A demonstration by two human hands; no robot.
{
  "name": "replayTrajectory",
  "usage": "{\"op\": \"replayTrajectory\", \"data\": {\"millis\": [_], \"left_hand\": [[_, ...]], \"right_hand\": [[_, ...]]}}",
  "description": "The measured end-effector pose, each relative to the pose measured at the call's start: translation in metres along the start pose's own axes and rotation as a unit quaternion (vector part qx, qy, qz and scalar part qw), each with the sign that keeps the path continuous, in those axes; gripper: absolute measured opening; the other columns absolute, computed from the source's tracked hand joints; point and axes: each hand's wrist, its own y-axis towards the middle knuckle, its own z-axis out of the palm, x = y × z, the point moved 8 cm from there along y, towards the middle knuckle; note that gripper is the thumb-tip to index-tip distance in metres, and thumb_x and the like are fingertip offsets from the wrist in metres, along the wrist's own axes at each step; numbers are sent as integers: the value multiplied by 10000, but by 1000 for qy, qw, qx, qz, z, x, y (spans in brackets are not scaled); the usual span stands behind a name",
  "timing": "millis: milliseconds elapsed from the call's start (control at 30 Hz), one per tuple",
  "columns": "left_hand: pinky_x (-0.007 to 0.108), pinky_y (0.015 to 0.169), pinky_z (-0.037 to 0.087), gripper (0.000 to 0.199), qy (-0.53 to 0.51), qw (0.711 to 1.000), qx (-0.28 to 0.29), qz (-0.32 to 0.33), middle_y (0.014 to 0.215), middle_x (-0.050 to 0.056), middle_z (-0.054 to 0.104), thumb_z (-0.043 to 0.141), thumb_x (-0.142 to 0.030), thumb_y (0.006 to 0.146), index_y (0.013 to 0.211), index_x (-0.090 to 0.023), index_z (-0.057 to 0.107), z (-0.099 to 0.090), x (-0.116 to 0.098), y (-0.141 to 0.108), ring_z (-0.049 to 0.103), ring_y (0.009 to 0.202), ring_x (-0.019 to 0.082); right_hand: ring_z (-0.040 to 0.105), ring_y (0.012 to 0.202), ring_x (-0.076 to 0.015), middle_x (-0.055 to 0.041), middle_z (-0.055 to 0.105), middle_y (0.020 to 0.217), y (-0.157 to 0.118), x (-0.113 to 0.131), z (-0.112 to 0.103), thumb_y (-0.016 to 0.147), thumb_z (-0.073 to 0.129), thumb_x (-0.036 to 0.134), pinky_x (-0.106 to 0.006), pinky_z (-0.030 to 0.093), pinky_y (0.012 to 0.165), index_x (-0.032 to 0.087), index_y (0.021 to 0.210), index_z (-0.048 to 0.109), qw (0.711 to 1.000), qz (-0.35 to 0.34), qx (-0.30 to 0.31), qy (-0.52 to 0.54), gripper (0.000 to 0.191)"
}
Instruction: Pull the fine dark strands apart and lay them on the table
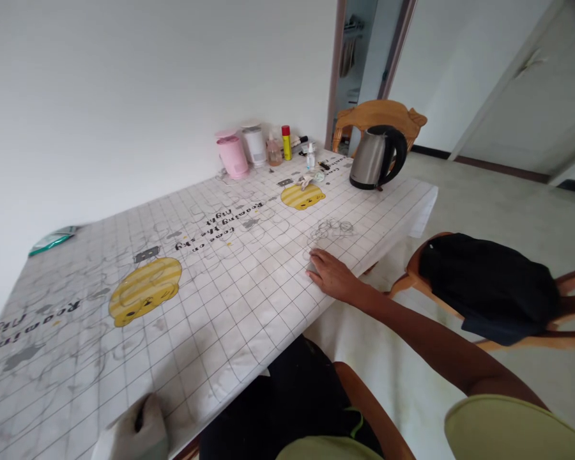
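Observation:
My right hand point(333, 275) rests on the tablecloth point(249, 281) near the table's front edge. Its thumb and index finger are apart, with a greyish shadowed patch between them; whether that is a print or a small thing, I cannot tell. At the bottom left my left hand point(138, 431) lies on the cloth, pale and whitish, perhaps gloved. It looks curled into a fist with a dark gap near the thumb, and anything inside is hidden. Yellow striped bear prints point(146, 291) and lettering cover the white gridded cloth.
A steel kettle point(368, 160) stands at the table's right end. Along the wall are a pink container point(232, 156), a white container point(255, 145), a pump bottle point(274, 152) and a red-capped yellow can point(286, 144). A green-edged packet point(55, 241) lies far left. Dark clothing point(489, 281) covers a chair.

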Motion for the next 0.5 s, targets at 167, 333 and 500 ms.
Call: {"op": "replayTrajectory", "data": {"millis": [167,333,500], "left_hand": [[421,1000,549,451,-58,992,-62,97,1211,138,763,472,-432,924,1154,-163,752,11,-58,-5,689,1175,331],[383,1056,532,403,-96,972,-47,209,1274,60,746,487,-445,973,1212,-242,741,15,-159,-23,706,1147,265],[391,1077,527,406,-101,925,37,363,1392,72,682,499,-356,1002,1356,-247,664,29,-280,-33,647,1266,266]], "right_hand": [[611,1108,-308,-169,653,1129,-8,-7,-5,1005,586,232,-462,574,934,152,1064,600,999,33,-2,-9,101],[599,1052,-291,-161,637,1073,-18,-14,-12,1020,499,152,-427,574,885,150,1017,590,999,16,16,-33,92],[587,1175,-309,-191,632,1196,-26,-17,-21,1016,512,179,-460,578,937,147,1119,589,999,-17,39,8,133]]}}
